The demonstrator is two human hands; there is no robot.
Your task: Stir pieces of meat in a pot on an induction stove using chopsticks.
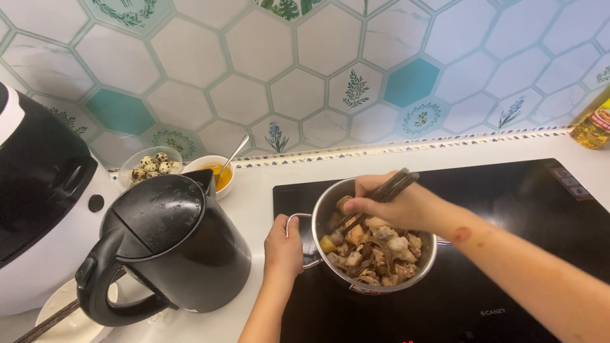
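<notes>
1. Right hand (397, 206) closed on dark chopsticks (381, 194), held over the steel pot (330, 209); tips dipped among the food near the left inner wall.
2. Left hand (283, 244) wrapped around the pot's left loop handle (295, 222), steadying it from the side.
3. Pot on the black induction hob (521, 216), near its left edge; full of chopped pieces (375, 251), brown and pale, seemingly meat and vegetable chunks.
4. Step in hand, judged: stirring or turning the pieces with chopsticks, pot braced with the other hand.
5. Next move probably calls for: firm hold on the handle, chopstick tips low, pieces lifted from the bottom without tipping any over the rim.
6. Further left: black electric kettle (171, 244) just beside the left hand, white-and-black appliance (38, 209) at the frame edge.
7. Behind the kettle: glass bowl of speckled quail eggs (151, 166), white bowl of orange sauce (219, 174) with spoon.
8. Far right corner: bottle of yellow oil (594, 124), partly cut off.
</notes>
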